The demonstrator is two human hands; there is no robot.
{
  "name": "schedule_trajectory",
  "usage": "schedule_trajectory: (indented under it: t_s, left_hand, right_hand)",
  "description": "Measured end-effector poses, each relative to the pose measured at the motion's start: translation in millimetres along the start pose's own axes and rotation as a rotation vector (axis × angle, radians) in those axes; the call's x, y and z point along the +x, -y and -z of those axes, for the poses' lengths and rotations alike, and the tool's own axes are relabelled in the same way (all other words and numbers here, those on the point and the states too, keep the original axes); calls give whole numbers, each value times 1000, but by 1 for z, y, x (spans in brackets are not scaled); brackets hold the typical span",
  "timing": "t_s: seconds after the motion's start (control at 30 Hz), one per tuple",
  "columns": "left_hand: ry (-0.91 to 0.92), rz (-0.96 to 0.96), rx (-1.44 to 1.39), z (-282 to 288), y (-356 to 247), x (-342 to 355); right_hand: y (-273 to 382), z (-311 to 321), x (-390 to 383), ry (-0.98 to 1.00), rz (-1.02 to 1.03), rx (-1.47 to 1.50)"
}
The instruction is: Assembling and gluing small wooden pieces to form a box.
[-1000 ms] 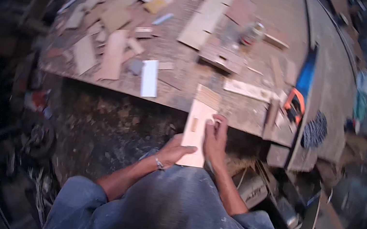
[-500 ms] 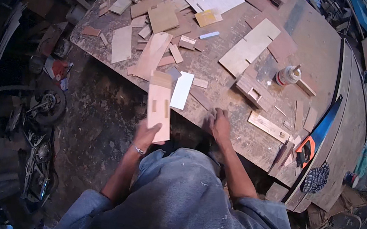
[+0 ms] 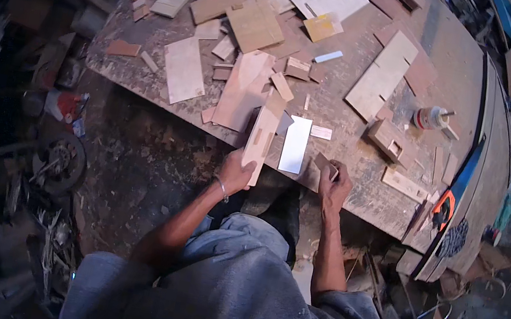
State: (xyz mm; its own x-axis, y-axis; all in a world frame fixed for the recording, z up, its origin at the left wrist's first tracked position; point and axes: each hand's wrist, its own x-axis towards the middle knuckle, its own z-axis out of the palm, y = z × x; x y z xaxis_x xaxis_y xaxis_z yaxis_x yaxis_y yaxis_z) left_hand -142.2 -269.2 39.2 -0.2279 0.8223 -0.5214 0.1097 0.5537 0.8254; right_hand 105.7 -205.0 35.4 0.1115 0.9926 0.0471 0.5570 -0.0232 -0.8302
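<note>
My left hand [image 3: 238, 173] is closed round the lower end of a long pale wooden piece [image 3: 264, 135] with slots cut in it. The piece is tilted up above the bench's front edge. My right hand [image 3: 335, 186] pinches a small thin brown wood strip [image 3: 325, 166] at the edge, its far part partly hidden by the fingers. Between the two hands a white rectangular panel [image 3: 295, 146] lies on the bench. A small light wood block [image 3: 321, 132] lies just beyond it.
The worn workbench [image 3: 352, 153] carries many loose boards and offcuts, heaped at the far left. To the right are a slotted board [image 3: 383, 75], a mortised block [image 3: 388, 142], a glue bottle [image 3: 431, 118] and an orange-handled saw [image 3: 444, 208]. Wheeled machine parts [image 3: 56, 164] stand at left.
My left hand has turned the slotted piece more edge-on. My right hand, earlier resting at the bench edge, now has the brown strip between its fingers. The whole view has shifted.
</note>
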Motion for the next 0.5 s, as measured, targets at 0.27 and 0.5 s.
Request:
schedule_trajectory:
  t_s: [0.27,0.5]
  left_hand:
    - [267,-335,626,-63,-61,87]
    - [315,-366,719,-71,-29,107]
  right_hand:
    - [-12,-21,47,-464,-174,957]
    - [86,6,83,-514,577,1043]
